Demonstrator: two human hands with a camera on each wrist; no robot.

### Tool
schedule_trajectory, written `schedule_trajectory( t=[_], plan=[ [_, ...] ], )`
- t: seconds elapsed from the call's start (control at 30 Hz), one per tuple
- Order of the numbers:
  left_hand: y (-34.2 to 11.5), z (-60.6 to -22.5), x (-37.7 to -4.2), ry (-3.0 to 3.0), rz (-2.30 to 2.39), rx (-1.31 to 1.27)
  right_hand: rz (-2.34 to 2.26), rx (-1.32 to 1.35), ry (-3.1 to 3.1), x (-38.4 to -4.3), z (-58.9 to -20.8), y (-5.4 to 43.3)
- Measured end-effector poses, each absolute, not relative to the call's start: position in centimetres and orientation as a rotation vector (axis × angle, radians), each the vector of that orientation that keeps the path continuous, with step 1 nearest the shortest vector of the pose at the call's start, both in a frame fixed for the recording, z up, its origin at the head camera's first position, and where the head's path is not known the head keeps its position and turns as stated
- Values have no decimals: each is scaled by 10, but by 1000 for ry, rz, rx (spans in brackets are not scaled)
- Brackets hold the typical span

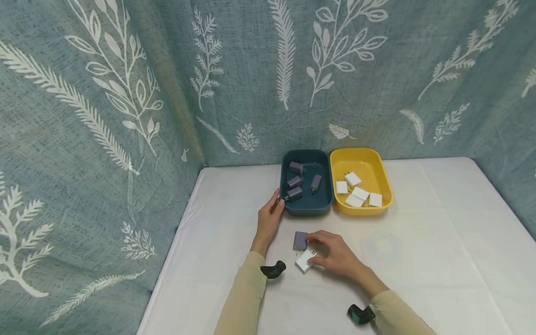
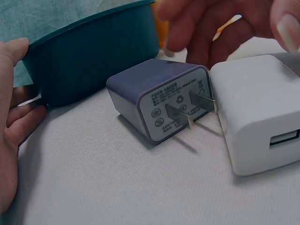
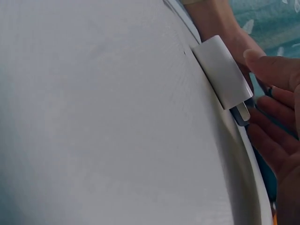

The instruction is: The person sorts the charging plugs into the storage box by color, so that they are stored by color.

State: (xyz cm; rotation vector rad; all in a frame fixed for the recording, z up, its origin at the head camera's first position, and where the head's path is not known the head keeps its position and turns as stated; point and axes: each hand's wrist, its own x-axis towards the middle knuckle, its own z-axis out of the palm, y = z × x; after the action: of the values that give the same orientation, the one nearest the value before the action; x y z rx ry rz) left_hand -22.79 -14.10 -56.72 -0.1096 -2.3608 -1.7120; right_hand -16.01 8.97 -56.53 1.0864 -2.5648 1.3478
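Observation:
A purple wall charger [image 1: 300, 240] lies on the white table, its metal prongs pointing towards the near side. Beside it is a white wall charger [image 1: 305, 261], with a USB slot facing the camera in the left wrist view. My right hand [image 1: 335, 253] is over these two, thumb and fingers spread apart near the white charger's prong end. My left hand [image 1: 268, 222] rests against the near left corner of the dark blue bin [image 1: 307, 211]. In the left wrist view its thumb touches the rim and other fingers lie low along the wall.
Several purple chargers [image 1: 295, 181] lie inside the blue bin. Right next to it, a yellow bin [image 1: 387, 188] holds several white chargers [image 1: 355, 197]. Both bins stand at the table's back edge, against a teal leaf-patterned curtain [image 1: 251, 83].

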Motion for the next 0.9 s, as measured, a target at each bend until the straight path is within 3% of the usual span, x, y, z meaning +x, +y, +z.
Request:
schedule_trajectory(
  t=[0.2, 0.9],
  plan=[
    [-138, -539, -214, -2393, -1704, -148, 1327, 1129, -2524, -159, -569, 89],
    [-138, -535, -211, -2396, -1727, -146, 1333, 1189, -2627, -158, -570, 92]
  ],
)
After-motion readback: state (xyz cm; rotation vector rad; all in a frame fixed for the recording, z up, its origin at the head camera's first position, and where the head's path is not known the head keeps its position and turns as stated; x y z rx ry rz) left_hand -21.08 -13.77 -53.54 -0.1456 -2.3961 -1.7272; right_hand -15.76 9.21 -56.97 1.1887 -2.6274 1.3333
